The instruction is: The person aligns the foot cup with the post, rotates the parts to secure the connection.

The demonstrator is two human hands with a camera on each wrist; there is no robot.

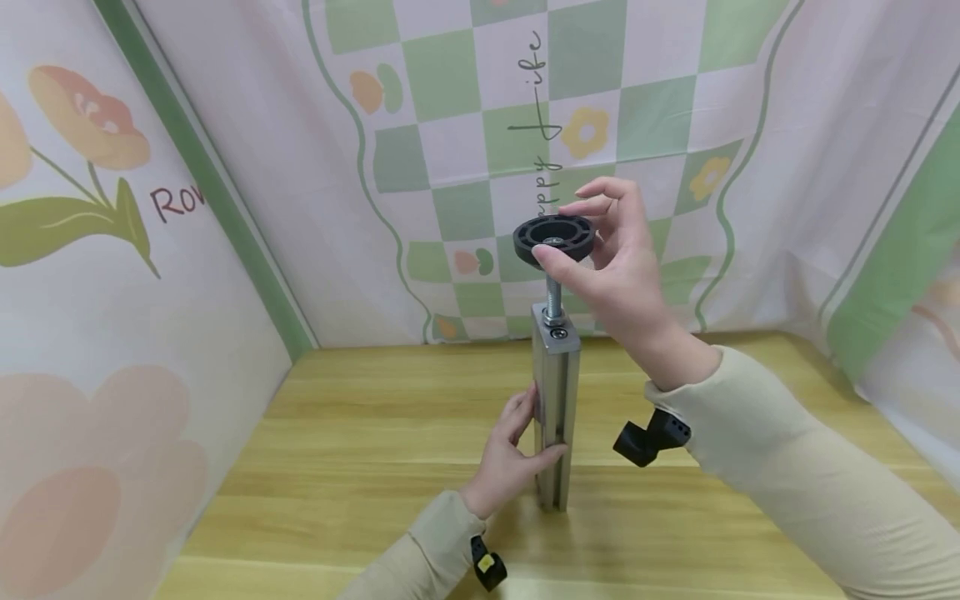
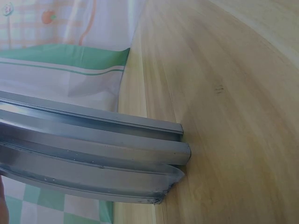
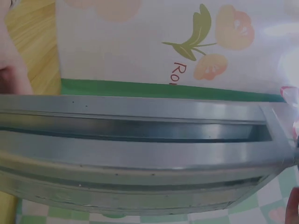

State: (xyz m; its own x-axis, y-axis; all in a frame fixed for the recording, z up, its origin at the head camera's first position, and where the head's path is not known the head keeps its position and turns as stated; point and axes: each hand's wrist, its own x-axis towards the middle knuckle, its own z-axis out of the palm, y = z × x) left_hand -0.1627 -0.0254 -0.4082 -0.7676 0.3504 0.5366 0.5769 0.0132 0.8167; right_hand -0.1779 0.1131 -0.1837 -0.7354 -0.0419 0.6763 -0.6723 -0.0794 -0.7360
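An aluminium profile (image 1: 557, 417) with slotted sides stands upright on the wooden table. My left hand (image 1: 506, 462) grips its lower half, thumb on the near face and fingers round the left side. From the plate (image 1: 567, 342) on its upper end rises a threaded stud (image 1: 553, 292) with a nut (image 1: 553, 320) at the base. A round black levelling foot (image 1: 531, 235) tops the stud. My right hand (image 1: 626, 275) pinches the foot's rim between thumb and fingers. The left wrist view shows the profile's lower end (image 2: 173, 154) at the tabletop; the right wrist view shows its slotted length (image 3: 140, 154).
The wooden table (image 1: 360, 442) runs back to a hanging cloth (image 1: 442, 167) with green and white checks. A flower-printed cloth (image 1: 97, 333) hangs along the left side, and another cloth (image 1: 900, 275) on the right. Each sleeve carries a small black wrist mount (image 1: 651, 437).
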